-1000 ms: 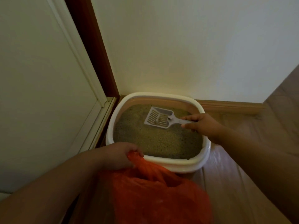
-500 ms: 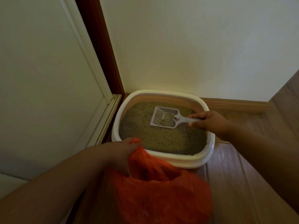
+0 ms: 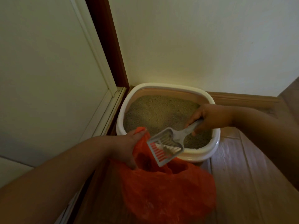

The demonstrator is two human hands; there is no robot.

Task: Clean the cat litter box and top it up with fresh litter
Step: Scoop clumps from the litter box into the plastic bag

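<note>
1. Door panel, pale and framed (image 3: 48, 70), fills the left, edged by a dark red-brown wooden jamb (image 3: 108, 46).
2. Left hand (image 3: 127, 147) pinches the orange plastic bag's (image 3: 169, 194) rim, holding it wide.
3. Cream oval plastic litter box (image 3: 202, 152) sits cornered on brown wood-plank flooring (image 3: 246, 183).
4. Right hand (image 3: 212, 117) grips the grey slotted plastic scoop (image 3: 166, 147) over the bag's mouth.

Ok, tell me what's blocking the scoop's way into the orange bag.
Nothing visible. The scoop, gripped by the right hand, hangs right over the mouth of the orange bag, which the left hand holds open. A small clump sits in the scoop.
</note>
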